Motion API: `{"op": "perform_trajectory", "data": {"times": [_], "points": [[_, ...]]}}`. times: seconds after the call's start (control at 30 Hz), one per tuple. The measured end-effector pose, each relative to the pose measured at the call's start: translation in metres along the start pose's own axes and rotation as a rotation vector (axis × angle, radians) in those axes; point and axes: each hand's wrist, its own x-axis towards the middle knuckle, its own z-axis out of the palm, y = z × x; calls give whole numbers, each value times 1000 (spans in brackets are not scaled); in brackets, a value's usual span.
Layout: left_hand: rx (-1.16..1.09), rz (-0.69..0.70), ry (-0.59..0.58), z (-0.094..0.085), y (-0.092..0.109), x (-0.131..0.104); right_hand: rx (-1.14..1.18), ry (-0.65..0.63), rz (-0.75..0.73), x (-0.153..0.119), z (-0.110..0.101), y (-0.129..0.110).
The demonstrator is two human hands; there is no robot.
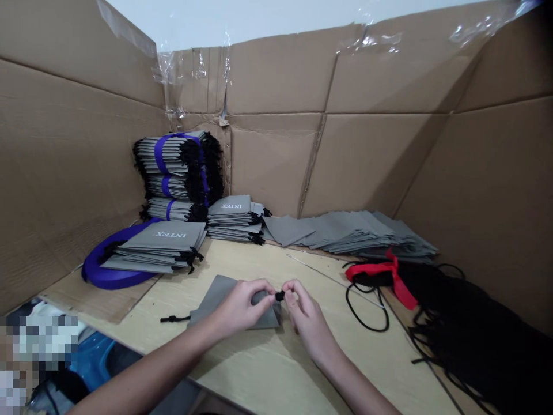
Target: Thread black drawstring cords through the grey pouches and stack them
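A grey drawstring pouch [216, 295] lies on the table under my hands. From its left side sticks out a knotted black cord end [175, 319]. At its right side a small black cord knot [280, 295] is pinched between both hands. My left hand [248, 305] grips the knot from the left, thumb and forefinger together, partly covering the pouch. My right hand [305, 311] pinches the same cord from the right, with its other fingers curled.
Finished pouches [155, 242] rest on a purple ribbon roll [93, 271] at left. Behind stand bundled pouches [173, 151] and another stack [233, 216]. Grey fabric pieces [345, 230], a thin wire tool [317, 268] and black cords [470, 323] tied with red ribbon [404, 288] lie right. Cardboard walls [276, 75] enclose the table.
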Motion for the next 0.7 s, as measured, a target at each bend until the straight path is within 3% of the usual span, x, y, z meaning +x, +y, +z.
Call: {"op": "perform_trajectory", "data": {"times": [0.13, 0.3, 0.37, 0.47, 0.57, 0.7], "points": [[0, 21, -40, 1, 2, -2, -98, -84, -35, 0, -6, -5], [18, -1, -55, 4, 1, -3, -94, -97, -40, 3, -11, -6], [21, -17, -53, 5, 1, -4, 46, -121, 31, 5, -10, -6], [-8, -34, -28, 4, 2, -3, 412, -168, 266, 6, -4, -8], [-35, -13, -11, 1, 6, -2, 742, -66, 419, 6, 3, -16], [-18, 48, -11, -1, 8, -1, 926, 89, 418, 6, 6, -26]]}}
